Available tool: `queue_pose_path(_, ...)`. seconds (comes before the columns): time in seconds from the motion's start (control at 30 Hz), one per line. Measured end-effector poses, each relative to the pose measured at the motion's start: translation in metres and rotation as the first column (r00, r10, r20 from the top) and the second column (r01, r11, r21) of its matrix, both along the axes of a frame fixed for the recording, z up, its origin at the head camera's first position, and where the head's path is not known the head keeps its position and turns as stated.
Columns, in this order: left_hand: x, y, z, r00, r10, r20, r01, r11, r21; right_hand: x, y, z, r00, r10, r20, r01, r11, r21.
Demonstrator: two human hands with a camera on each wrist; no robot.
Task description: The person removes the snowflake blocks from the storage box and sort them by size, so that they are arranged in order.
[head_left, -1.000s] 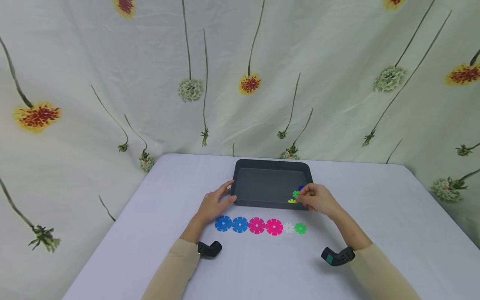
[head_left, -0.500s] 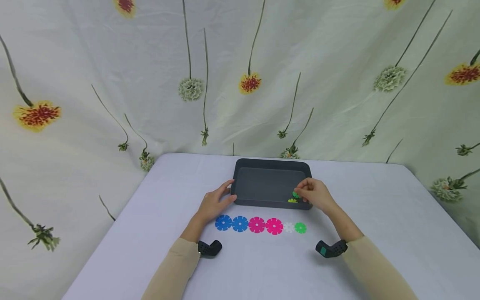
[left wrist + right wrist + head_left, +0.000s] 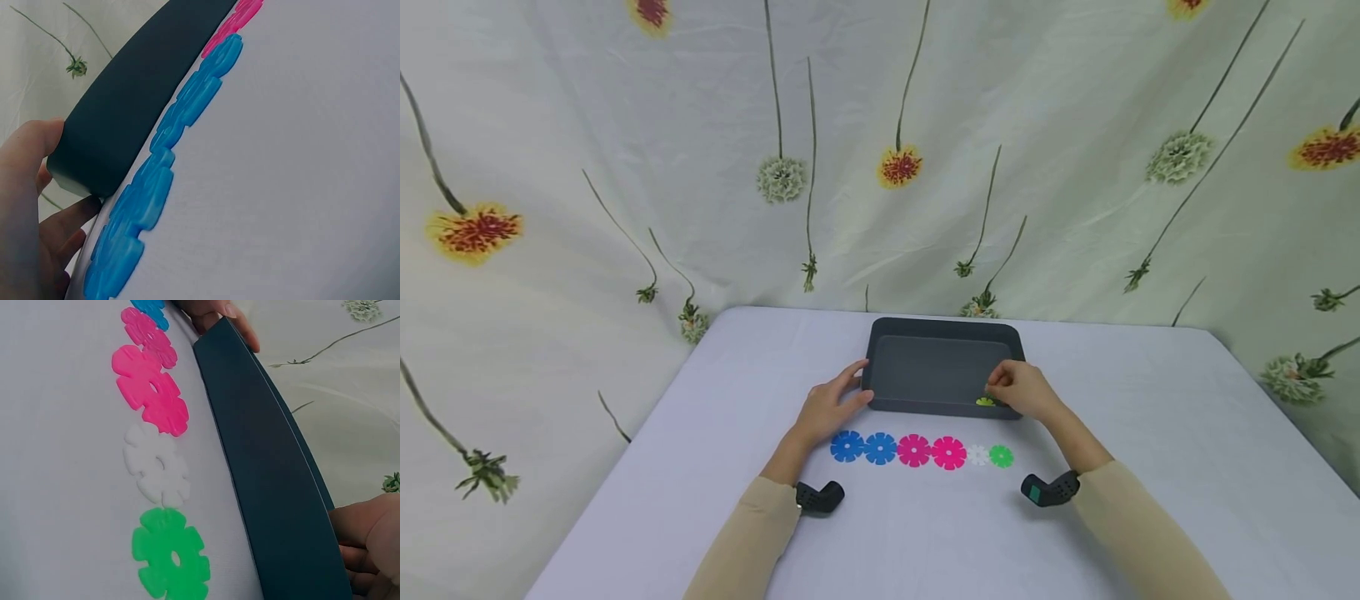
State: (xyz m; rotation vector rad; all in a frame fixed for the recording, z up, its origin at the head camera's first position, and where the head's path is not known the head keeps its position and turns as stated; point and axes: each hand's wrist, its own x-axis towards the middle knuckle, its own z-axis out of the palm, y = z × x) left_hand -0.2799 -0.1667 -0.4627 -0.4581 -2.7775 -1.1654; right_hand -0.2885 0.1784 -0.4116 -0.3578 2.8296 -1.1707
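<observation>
My left hand [image 3: 830, 407] rests against the left end of the dark grey tray [image 3: 940, 409], with the thumb near the front corner and a finger farther back at the rim. In the left wrist view, the left thumb and fingers [image 3: 47, 134] touch the tray's end. My right hand [image 3: 1026, 389] reaches over the tray's near right corner, thumb and fingertips drawn together low inside. Beside those fingertips lies a yellow flower-shaped disc [image 3: 985, 402]. I cannot tell whether the right fingers hold a disc; the hand hides that spot.
In front of the tray runs a row of flower-shaped discs: two blue [image 3: 847, 447], two pink [image 3: 913, 451], one white [image 3: 977, 455] and one green [image 3: 1002, 456]. They lie on the white tablecloth [image 3: 910, 533]. A flower-print curtain [image 3: 835, 233] hangs behind.
My right hand has moved left inside the tray's right corner, and its fingertips now cover the place where a green disc showed. The left hand and the row of discs stay put.
</observation>
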Motion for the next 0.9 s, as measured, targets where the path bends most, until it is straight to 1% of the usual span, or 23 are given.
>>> queue_pose_path(0.07,0.000,0.000,0.000,1.000,-0.001,-0.001,0.001,1.000,0.000,-0.001,-0.001,0.001,1.000,0.029,-0.001,-0.029,0.999,0.036)
queue_pose_path(0.23,0.000,0.000,0.001,1.000,0.003,0.003,-0.003,1.000,-0.006,-0.003,-0.003,0.003,0.997,0.078,0.030,-0.080,0.991,0.105)
queue_pose_path(0.37,0.000,0.000,0.000,1.000,0.007,0.004,-0.007,1.000,-0.006,-0.003,-0.004,0.006,0.995,0.086,0.047,-0.093,0.984,0.154)
queue_pose_path(0.63,0.001,0.000,-0.002,1.000,0.002,-0.010,-0.002,1.000,0.000,-0.006,-0.007,0.007,0.995,0.072,0.075,-0.089,0.962,0.260)
queue_pose_path(0.8,-0.001,0.000,-0.003,1.000,0.000,-0.023,0.000,1.000,-0.006,-0.007,-0.010,0.010,0.994,0.060,0.093,-0.085,0.951,0.296)
queue_pose_path(0.9,-0.001,0.000,-0.003,1.000,0.003,-0.021,-0.003,1.000,-0.007,-0.008,-0.011,0.010,0.994,0.056,0.099,-0.084,0.950,0.299)
